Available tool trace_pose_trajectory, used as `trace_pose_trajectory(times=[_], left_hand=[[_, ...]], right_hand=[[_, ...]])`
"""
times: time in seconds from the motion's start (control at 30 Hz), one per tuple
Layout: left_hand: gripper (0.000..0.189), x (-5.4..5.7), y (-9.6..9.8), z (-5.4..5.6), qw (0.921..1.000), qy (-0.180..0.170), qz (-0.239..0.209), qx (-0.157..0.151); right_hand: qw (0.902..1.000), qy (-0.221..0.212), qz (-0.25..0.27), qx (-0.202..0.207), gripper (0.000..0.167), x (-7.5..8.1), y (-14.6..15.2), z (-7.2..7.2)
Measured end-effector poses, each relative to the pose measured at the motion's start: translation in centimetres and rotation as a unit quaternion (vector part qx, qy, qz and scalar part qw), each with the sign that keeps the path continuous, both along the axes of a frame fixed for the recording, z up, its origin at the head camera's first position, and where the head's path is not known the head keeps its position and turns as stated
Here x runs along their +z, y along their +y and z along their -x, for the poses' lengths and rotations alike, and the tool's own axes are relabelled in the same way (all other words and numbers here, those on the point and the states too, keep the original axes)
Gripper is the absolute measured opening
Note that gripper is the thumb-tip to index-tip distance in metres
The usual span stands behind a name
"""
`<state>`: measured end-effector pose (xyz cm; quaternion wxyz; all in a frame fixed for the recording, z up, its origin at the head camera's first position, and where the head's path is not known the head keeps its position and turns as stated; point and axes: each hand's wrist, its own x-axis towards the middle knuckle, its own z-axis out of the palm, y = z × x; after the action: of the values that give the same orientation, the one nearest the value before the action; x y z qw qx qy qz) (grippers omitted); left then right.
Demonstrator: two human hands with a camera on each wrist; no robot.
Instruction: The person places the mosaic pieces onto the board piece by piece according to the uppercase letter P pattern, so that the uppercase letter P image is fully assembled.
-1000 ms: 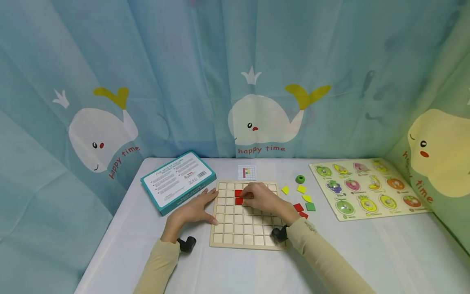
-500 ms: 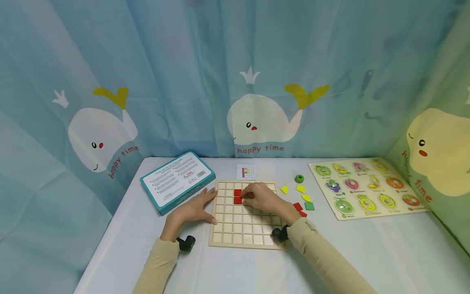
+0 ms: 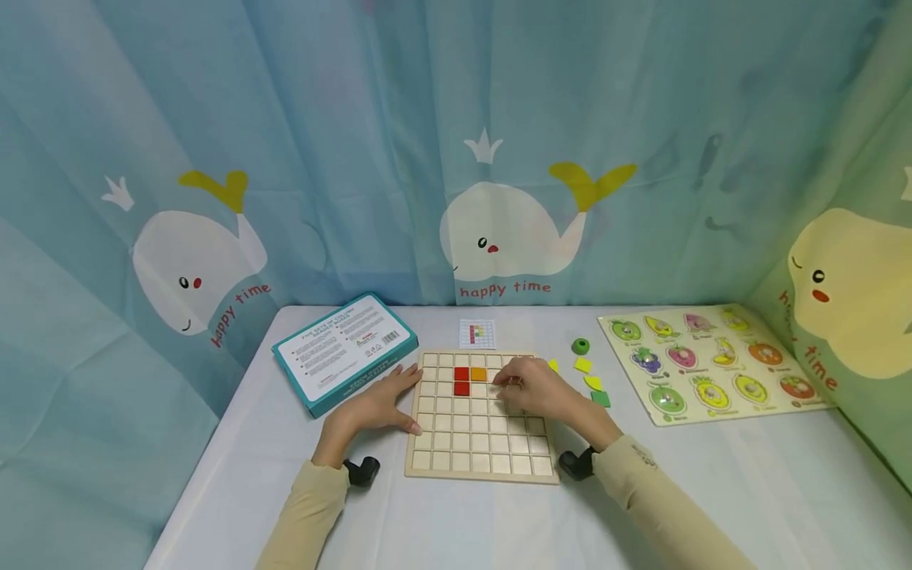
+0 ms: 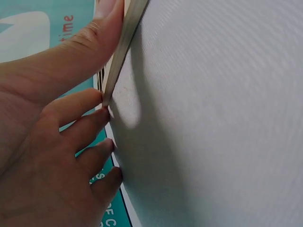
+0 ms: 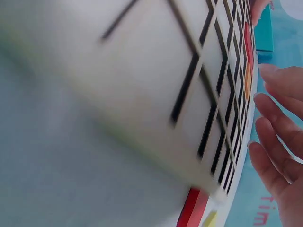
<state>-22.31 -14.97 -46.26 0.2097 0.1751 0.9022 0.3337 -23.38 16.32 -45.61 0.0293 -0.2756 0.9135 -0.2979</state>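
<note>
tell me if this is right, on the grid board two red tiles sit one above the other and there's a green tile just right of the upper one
Not quite: what sits just right of the upper red tile is an orange tile, not a green one, as the head view shows. The lower red tile is below it on the grid board, as you say.

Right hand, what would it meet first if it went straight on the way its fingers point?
Probably the orange tile on the grid board, just left of the right hand in the head view. The hand's height above the board is unclear, so it might pass over the tile.
</note>
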Motion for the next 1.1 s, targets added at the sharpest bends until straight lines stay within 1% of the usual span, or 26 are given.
trace_pose_trajectory(times=[0.2,0.43,0.63,0.73,0.87,1.1], left_hand=[[0.102,-0.1,0.0,0.0,1.0,0.003,-0.002,-0.002],[0.101,-0.3,0.0,0.1,0.9999,0.01,-0.002,-0.007],[0.102,-0.3,-0.2,0.1,0.9999,0.01,0.006,-0.004],[0.102,-0.3,-0.2,0.1,1.0,0.007,0.003,0.001],[0.102,-0.2,-0.2,0.0,1.0,0.007,-0.003,0.002],[0.102,-0.3,-0.2,0.0,0.9999,0.011,-0.005,-0.005]], right_hand=[[0.9997,0.009,0.001,-0.021,0.014,-0.2,2.5,-1.1],[0.9988,0.021,0.011,-0.043,0.014,-0.5,5.7,-1.9],[0.9974,0.013,-0.012,-0.069,0.015,-0.6,7.8,-2.2],[0.9968,0.009,-0.015,-0.078,0.015,-0.7,8.3,-2.3],[0.9967,0.008,-0.013,-0.08,0.017,-0.7,8.6,-2.4],[0.9973,-0.006,-0.026,-0.069,0.018,-0.8,8.3,-2.3]])
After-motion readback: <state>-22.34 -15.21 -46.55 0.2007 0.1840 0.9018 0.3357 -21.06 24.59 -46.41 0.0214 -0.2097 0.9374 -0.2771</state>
